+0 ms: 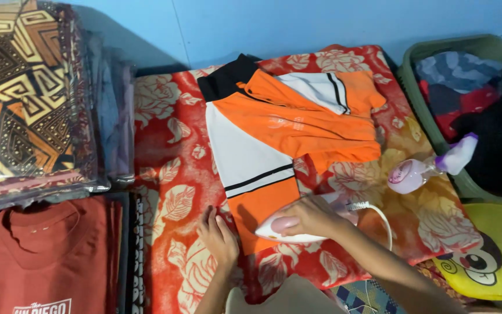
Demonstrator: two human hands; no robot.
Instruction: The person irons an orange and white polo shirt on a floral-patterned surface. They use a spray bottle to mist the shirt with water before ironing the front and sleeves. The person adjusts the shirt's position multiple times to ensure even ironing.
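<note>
Two hands work an orange and white shirt spread on a floral red cloth: the right hand wraps the iron mid-press at the hem; the left hand, fingers together, pins the edge, likely sliding upward next

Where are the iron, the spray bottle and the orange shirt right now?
Iron (280,229): head view, on its white front body below the right hand.
Spray bottle (409,174): head view, on its pink body.
Orange shirt (297,125): head view, on the orange chest panel.
</note>
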